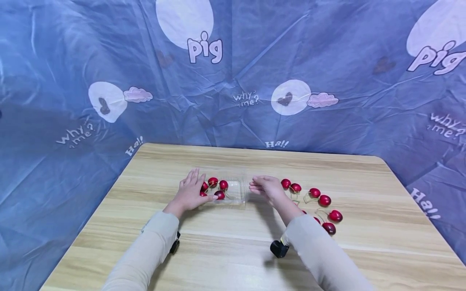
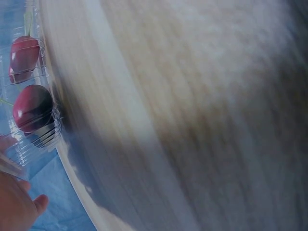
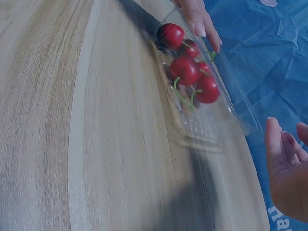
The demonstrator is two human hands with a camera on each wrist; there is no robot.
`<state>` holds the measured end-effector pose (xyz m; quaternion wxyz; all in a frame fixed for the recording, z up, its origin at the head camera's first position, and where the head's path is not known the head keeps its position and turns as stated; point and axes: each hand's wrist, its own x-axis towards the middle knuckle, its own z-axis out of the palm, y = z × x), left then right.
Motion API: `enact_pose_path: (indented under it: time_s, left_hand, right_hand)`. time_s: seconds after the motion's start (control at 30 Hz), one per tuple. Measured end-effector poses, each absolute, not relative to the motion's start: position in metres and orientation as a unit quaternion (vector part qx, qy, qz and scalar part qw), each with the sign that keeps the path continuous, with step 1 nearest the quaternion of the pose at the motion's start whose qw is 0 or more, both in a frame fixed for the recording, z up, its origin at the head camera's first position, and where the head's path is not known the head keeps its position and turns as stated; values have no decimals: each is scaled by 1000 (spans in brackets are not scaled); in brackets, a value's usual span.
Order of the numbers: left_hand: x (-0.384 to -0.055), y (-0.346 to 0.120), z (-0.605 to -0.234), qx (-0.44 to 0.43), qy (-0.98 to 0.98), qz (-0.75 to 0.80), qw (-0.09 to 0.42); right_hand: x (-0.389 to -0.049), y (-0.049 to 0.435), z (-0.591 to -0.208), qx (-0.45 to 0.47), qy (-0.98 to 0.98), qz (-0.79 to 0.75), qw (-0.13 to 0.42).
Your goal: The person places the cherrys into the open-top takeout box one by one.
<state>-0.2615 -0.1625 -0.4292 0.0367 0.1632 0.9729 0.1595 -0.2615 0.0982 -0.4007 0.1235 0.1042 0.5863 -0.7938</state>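
Observation:
A clear plastic box stands on the table with several red cherries in its left part. My left hand holds the box by its left end, thumb along the near side and fingers toward the far side. The right wrist view shows the cherries with green stems inside, and left-hand fingers over the rim. Just off the box's right end is my right hand, holding nothing, its fingers loosely bent and pointing toward the box. Part of the left hand appears at the left wrist view's lower left.
More cherries, some joined by stems, lie to the right of the right hand; the right forearm hides some. The wooden table ends at a blue printed cloth behind. A black wrist camera hangs under the right sleeve.

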Motion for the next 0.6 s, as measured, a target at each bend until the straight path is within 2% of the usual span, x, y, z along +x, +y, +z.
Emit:
enact_pose_path:
  time_s: [0.6]
  left_hand:
    - [-260,-162,-429,159,974,157,36]
  right_hand:
    - [-244,152,-396,133,549,-819,102]
